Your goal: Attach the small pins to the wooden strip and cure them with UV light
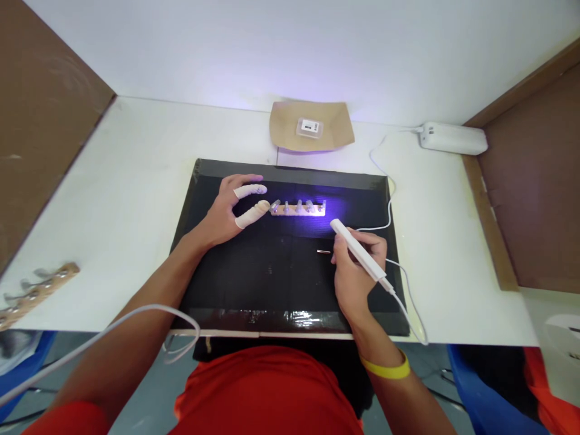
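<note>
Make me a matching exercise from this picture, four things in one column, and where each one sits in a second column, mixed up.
Things:
1. white pen light
2. strip of nail tips
3. paper tray
4. white power adapter

Places:
A. at the table's far right, by the wall
B. gripped in the right hand
C. behind the black mat, at the wall
D. on the mat, at the left hand fingertips

Pairs: 1-B, 2-D, 3-C, 4-A
</note>
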`<action>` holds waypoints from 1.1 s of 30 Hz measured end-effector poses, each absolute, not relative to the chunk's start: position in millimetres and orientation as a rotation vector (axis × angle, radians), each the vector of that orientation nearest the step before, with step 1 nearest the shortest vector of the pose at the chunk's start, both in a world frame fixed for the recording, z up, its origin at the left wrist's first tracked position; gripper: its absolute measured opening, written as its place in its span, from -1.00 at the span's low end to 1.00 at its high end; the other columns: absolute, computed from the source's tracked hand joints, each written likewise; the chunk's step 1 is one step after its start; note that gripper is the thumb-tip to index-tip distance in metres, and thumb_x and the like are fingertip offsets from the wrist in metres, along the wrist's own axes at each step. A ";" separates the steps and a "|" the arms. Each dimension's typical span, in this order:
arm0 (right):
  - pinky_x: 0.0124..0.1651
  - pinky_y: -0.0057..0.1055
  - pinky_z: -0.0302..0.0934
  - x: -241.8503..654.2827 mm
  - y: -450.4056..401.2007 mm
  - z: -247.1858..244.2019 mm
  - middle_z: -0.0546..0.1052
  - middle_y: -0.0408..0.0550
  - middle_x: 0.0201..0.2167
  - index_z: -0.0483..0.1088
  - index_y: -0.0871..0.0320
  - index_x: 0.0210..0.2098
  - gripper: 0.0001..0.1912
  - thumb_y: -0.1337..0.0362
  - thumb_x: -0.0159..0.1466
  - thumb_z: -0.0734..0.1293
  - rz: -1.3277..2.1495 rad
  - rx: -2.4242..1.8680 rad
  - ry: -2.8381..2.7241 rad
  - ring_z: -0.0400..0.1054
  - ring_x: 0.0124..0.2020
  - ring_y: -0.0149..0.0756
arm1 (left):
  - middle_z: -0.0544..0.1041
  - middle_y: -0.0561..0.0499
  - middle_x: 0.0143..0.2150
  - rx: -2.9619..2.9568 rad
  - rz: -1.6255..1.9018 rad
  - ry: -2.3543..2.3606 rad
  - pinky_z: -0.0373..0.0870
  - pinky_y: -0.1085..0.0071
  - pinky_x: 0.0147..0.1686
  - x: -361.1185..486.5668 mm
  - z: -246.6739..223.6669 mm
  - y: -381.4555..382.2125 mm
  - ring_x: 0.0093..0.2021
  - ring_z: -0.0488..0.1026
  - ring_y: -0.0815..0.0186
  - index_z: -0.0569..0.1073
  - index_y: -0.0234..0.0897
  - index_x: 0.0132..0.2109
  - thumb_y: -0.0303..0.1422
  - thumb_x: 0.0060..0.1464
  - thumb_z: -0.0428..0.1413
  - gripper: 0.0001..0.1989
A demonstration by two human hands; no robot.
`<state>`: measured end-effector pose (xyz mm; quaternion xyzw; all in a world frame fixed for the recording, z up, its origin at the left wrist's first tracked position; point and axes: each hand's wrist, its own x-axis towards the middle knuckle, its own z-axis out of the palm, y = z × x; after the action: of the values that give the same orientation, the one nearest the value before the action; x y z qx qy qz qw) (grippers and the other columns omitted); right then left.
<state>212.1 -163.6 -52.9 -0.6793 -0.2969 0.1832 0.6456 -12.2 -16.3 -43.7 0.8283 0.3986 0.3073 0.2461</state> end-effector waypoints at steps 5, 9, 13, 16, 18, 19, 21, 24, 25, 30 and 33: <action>-0.56 -0.50 0.23 223.5 -157.5 -44.8 0.59 -0.11 -0.19 0.36 0.09 -0.24 -0.70 0.20 0.16 0.53 0.572 -1.522 -0.715 0.37 -0.53 -0.49 | 0.53 -0.07 0.26 2.263 0.852 1.088 0.26 -0.10 0.38 -11.9 -45.1 -16.3 0.31 0.36 0.07 0.55 -0.12 0.07 0.05 0.34 0.08 -0.58; -0.65 -0.53 0.17 251.4 -147.6 -36.6 0.60 -0.15 -0.20 0.34 0.08 -0.29 -0.68 0.23 0.12 0.55 0.748 -1.402 -0.833 0.32 -0.59 -0.53 | 0.51 -0.11 0.27 2.251 0.905 1.084 0.29 -0.05 0.39 -12.1 -47.2 -16.6 0.31 0.37 0.09 0.52 -0.15 0.12 0.05 0.33 0.10 -0.55; -0.67 -0.55 0.14 284.7 -135.9 -31.2 0.62 -0.18 -0.22 0.35 0.06 -0.30 -0.67 0.22 0.09 0.56 0.869 -1.366 -0.969 0.29 -0.60 -0.54 | 0.46 -0.13 0.31 2.230 0.907 1.083 0.30 -0.01 0.41 -12.7 -48.7 -17.4 0.35 0.35 0.09 0.46 -0.16 0.20 0.05 0.31 0.13 -0.51; -0.67 -0.56 0.10 301.2 -127.0 -26.9 0.63 -0.18 -0.24 0.38 0.06 -0.29 -0.67 0.22 0.07 0.57 0.893 -1.368 -1.060 0.28 -0.59 -0.53 | 0.45 -0.15 0.33 2.213 0.895 1.088 0.30 -0.01 0.41 -12.7 -49.0 -18.1 0.36 0.34 0.08 0.43 -0.15 0.23 0.05 0.30 0.14 -0.48; -0.62 -0.54 0.15 305.6 -121.9 -22.7 0.63 -0.17 -0.25 0.39 0.06 -0.29 -0.70 0.24 0.08 0.57 0.881 -1.376 -1.137 0.34 -0.53 -0.49 | 0.44 -0.15 0.33 2.204 0.902 1.089 0.30 -0.02 0.42 -12.6 -49.0 -18.5 0.36 0.33 0.07 0.43 -0.15 0.23 0.03 0.30 0.15 -0.49; -0.57 -0.53 0.19 306.1 -119.7 -20.1 0.63 -0.16 -0.25 0.40 0.06 -0.30 -0.71 0.25 0.09 0.56 0.868 -1.382 -1.182 0.38 -0.48 -0.46 | 0.44 -0.15 0.33 2.199 0.904 1.087 0.30 -0.02 0.42 -12.5 -49.0 -18.6 0.37 0.33 0.07 0.43 -0.15 0.23 0.03 0.30 0.15 -0.49; -0.45 -0.49 0.28 304.6 -116.4 -14.3 0.64 -0.13 -0.24 0.42 0.07 -0.30 -0.73 0.26 0.11 0.56 0.852 -1.399 -1.282 0.45 -0.36 -0.39 | 0.43 -0.16 0.34 2.189 0.902 1.084 0.30 -0.04 0.42 -12.3 -48.9 -18.8 0.38 0.32 0.05 0.42 -0.14 0.24 0.02 0.30 0.15 -0.49; -0.37 -0.43 0.32 300.0 -112.8 -6.5 0.64 -0.10 -0.22 0.44 0.07 -0.28 -0.75 0.25 0.13 0.55 0.852 -1.433 -1.403 0.48 -0.30 -0.35 | 0.43 -0.15 0.34 2.187 0.890 1.089 0.29 -0.05 0.42 -12.3 -48.0 -19.0 0.38 0.32 0.05 0.42 -0.14 0.23 0.03 0.30 0.15 -0.49; -0.36 -0.42 0.32 298.5 -111.8 -4.6 0.64 -0.10 -0.21 0.44 0.08 -0.28 -0.76 0.24 0.14 0.55 0.845 -1.442 -1.430 0.47 -0.31 -0.35 | 0.43 -0.14 0.34 2.191 0.887 1.096 0.28 -0.05 0.43 -12.2 -47.5 -19.1 0.37 0.32 0.06 0.43 -0.14 0.23 0.04 0.30 0.14 -0.49; -0.34 -0.40 0.33 292.5 -108.9 -0.7 0.63 -0.10 -0.21 0.46 0.09 -0.27 -0.79 0.25 0.16 0.53 0.770 -1.451 -1.520 0.45 -0.33 -0.36 | 0.43 -0.12 0.33 2.216 0.851 1.129 0.26 -0.02 0.44 -11.9 -45.7 -19.0 0.37 0.33 0.08 0.42 -0.12 0.22 0.12 0.30 0.09 -0.46; -0.37 -0.39 0.31 289.7 -109.3 0.1 0.64 -0.11 -0.22 0.49 0.09 -0.26 -0.82 0.26 0.17 0.52 0.691 -1.499 -1.555 0.43 -0.40 -0.39 | 0.44 -0.12 0.33 2.220 0.852 1.127 0.27 -0.02 0.43 -11.8 -46.1 -18.9 0.37 0.33 0.08 0.43 -0.11 0.22 0.12 0.30 0.10 -0.47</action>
<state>289.7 -109.3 0.1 -0.5988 -0.6214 0.2761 0.4231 -11.8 -18.9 -46.1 0.8165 0.4143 0.3131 0.2523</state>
